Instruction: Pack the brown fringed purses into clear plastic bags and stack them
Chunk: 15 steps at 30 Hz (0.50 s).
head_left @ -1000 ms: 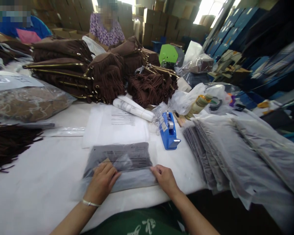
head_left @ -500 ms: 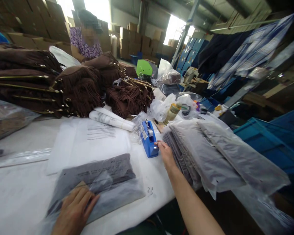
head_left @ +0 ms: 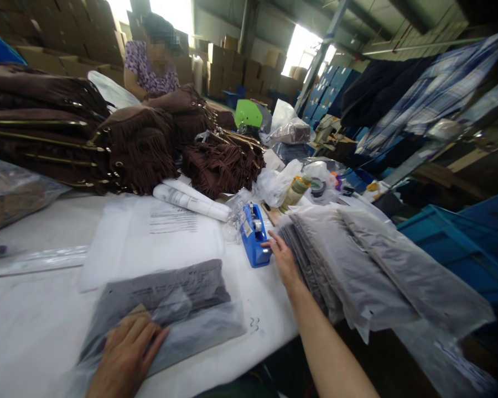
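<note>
A dark grey folded item in a clear plastic bag lies flat on the white table. My left hand rests on the bag with its fingers stretched out flat, close together. A small tan piece shows at its fingertips; I cannot make out what it is. To the right stands a blue tape dispenser with a roll of clear tape. My right hand is at its near end, fingers apart, the fingertips at its edge. No strip of tape can be made out in that hand.
Stacked grey items in frosted bags lie right of my right arm. Flat printed plastic bags and rolled white bags are behind. Brown fringed bags are heaped farther back, where a person is. A blue crate stands right.
The fingers of my right hand have spread from a near pinch beside the dispenser's end. My left hand stays on the bagged item. The view has shifted slightly.
</note>
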Available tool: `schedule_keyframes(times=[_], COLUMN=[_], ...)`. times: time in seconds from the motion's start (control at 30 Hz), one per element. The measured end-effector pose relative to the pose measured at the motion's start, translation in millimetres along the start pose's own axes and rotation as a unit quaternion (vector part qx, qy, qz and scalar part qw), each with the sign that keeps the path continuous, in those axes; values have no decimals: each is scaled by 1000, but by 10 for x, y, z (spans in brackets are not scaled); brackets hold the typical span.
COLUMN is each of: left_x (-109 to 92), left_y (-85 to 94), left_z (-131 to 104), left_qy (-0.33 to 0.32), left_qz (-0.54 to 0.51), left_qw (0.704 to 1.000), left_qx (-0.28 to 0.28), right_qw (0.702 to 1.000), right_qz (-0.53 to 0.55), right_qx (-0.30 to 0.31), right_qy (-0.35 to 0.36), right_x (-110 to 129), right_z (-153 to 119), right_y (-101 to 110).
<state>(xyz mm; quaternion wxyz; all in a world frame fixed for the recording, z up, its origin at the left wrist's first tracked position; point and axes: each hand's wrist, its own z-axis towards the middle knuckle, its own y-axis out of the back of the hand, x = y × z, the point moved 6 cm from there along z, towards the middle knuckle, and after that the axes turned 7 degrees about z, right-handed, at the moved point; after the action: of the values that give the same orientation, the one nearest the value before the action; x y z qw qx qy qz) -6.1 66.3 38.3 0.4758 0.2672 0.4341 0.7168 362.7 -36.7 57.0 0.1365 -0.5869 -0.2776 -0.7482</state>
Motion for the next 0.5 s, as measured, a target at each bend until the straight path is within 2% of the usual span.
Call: schedule_keyframes(times=[0.1,0.2,0.3,0.37,0.43,0.5], left_x=[22,36,46,53,71,93], left_y=[-31,-35,-19,-6,-1,-9], left_z=[-38,-61,-69,-83,-110,-141], left_qy=[24,54,81,90,103,116], left_qz=[-7,-25,-39,-55,-75,-92], left_qw=[1000,998,996,994,992,989], left_qx=[10,16,18,12,1,-5], right_qw=[999,998,997,998,1000,985], right_qz=[26,26,1,-5,5,14], right_qx=[-15,-56,-68,-57,8,164], right_qy=[19,-9,-39,-34,-2,50], right_x=[9,-184,-326,-268,-67,223], right_z=[-237,-442,-484,-503,-581,-750], right_y=[-21,86,193,195,50,-307])
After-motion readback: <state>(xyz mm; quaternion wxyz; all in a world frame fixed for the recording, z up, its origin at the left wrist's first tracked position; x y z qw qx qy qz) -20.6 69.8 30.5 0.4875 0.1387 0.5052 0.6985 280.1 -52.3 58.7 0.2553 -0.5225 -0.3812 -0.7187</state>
